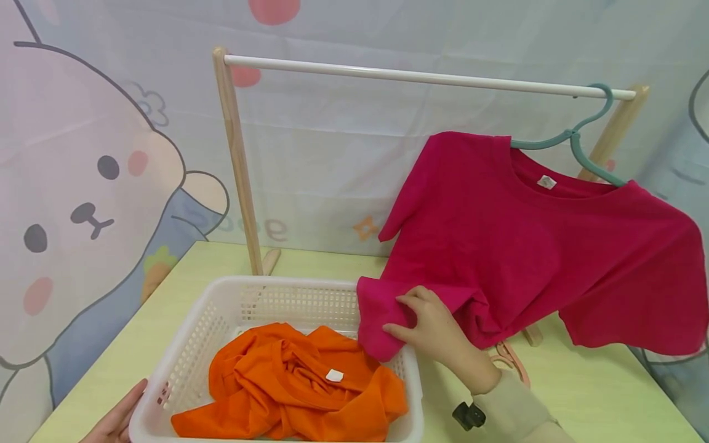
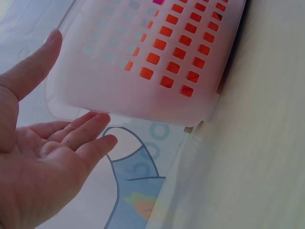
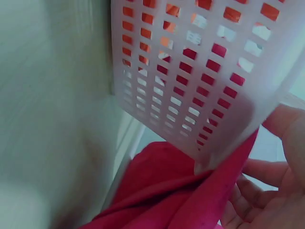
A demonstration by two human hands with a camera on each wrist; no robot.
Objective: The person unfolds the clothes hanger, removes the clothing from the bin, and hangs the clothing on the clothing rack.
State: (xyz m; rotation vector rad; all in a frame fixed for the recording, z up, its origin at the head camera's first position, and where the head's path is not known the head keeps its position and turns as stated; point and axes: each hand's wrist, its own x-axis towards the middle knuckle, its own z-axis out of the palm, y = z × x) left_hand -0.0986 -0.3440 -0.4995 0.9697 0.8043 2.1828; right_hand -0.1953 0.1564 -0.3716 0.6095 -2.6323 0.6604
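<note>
In the head view, we see the red shirt (image 1: pixel 498 227) on a green hanger (image 1: pixel 575 133), behind and to the right of the white basket (image 1: pixel 310 282); its lower edge reaches the basket's back right corner. There the right grip (image 1: pixel 434 323) pinches it. The orange shirt (image 1: pixel 288 381) lies inside the basket. The step, we judge, is the arranging of the lower edge — the next move calls for a lift clear of the basket's rim. Each shirt has a white label, but we cannot read them.

In the left wrist view, the left grip (image 2: pixel 57 155) is spread loosely beside the basket, contact uncertain.

In the right wrist view, the red shirt passes between thumb and fingers — no brand is visible.
</note>
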